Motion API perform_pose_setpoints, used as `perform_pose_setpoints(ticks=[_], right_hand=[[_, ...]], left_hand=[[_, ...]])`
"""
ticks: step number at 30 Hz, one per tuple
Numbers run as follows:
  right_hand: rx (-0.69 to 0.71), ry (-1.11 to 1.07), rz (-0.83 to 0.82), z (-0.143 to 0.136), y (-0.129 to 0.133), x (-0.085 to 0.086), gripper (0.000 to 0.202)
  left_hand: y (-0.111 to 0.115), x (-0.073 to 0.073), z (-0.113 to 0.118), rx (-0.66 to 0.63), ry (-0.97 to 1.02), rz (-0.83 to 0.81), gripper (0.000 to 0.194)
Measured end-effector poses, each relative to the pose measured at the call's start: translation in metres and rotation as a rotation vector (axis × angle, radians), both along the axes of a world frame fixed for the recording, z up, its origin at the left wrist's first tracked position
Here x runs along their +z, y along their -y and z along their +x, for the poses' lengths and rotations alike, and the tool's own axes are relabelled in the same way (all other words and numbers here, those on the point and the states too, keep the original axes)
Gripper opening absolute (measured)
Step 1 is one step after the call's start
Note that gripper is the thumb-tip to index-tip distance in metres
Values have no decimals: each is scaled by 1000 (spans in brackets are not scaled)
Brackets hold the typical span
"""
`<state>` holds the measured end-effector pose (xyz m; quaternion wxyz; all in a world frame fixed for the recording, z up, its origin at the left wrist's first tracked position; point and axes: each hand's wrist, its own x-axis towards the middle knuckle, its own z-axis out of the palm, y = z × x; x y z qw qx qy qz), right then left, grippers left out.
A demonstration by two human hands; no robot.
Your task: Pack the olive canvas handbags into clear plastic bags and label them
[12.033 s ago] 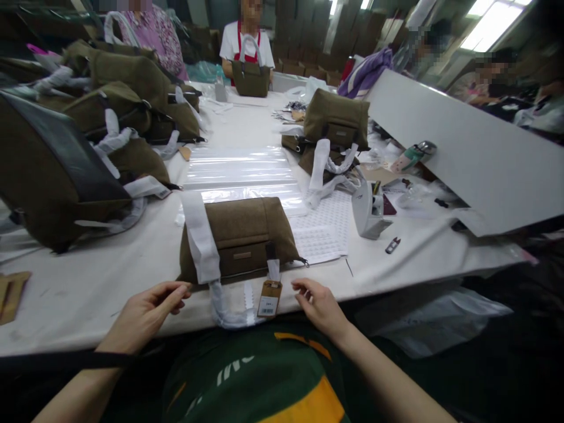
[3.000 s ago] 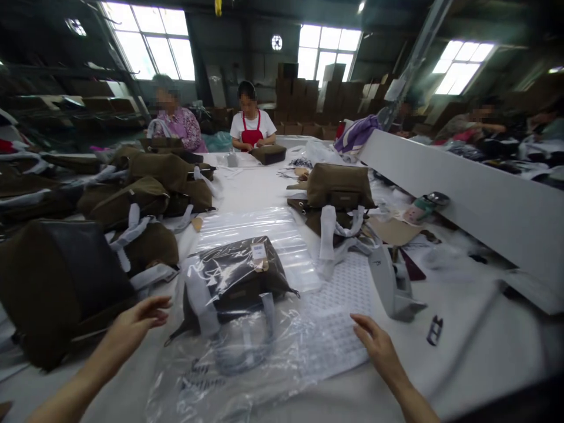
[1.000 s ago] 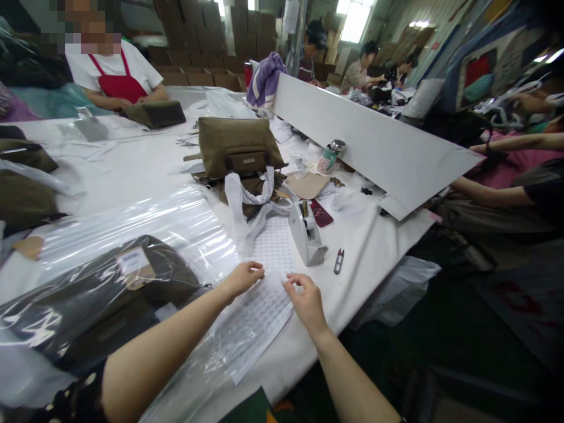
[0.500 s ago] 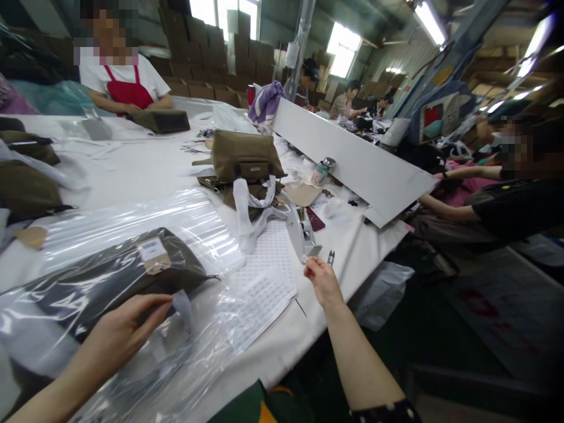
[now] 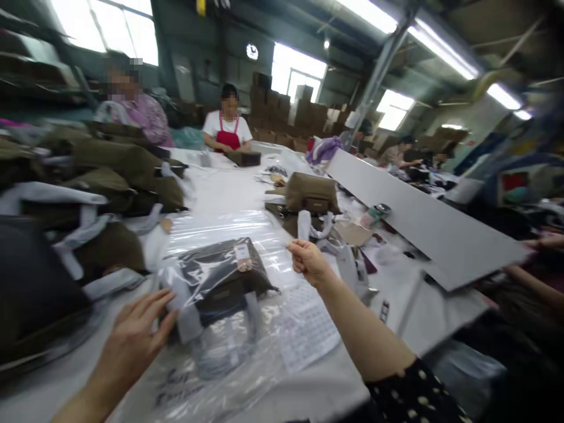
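Note:
An olive-green handbag [image 5: 220,296] lies inside a clear plastic bag [image 5: 259,358] in front of me, a paper tag [image 5: 242,257] showing through the film. At the bag's left end, my left hand [image 5: 141,323] has its fingers stretched out beside a white-wrapped part; whether they touch the film I cannot tell. My right hand [image 5: 308,261] is raised above the bag's right side, thumb and forefinger pinched on a tiny piece of tape. Behind that wrist stands a tape dispenser [image 5: 350,270], partly hidden by the arm.
Flat plastic bags [image 5: 215,226] lie beyond the handbag, a printed sheet [image 5: 308,335] to its right. Olive bags [image 5: 110,170] are heaped at left; another bag [image 5: 311,194] stands ahead. A white board [image 5: 418,217] edges the right. A co-worker in a red apron [image 5: 228,139] sits across.
My right hand has left the tape dispenser and moved left with a tiny piece of tape. My left hand's pinch has loosened and it is at the bag's left end. The view has swung left.

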<state>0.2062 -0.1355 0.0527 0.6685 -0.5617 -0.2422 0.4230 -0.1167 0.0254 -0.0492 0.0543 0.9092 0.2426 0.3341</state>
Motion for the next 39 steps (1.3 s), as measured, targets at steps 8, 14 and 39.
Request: perform_pose_setpoints(ticks=[8, 14, 39], right_hand=[[470, 122, -165, -97, -144, -17, 18], [448, 10, -123, -104, -179, -40, 24], [387, 450, -519, -127, -235, -79, 11]], left_hand=[[-5, 10, 6, 150, -38, -84, 41], [-31, 3, 23, 275, 389, -898, 58], [-25, -34, 26, 423, -341, -166, 51]])
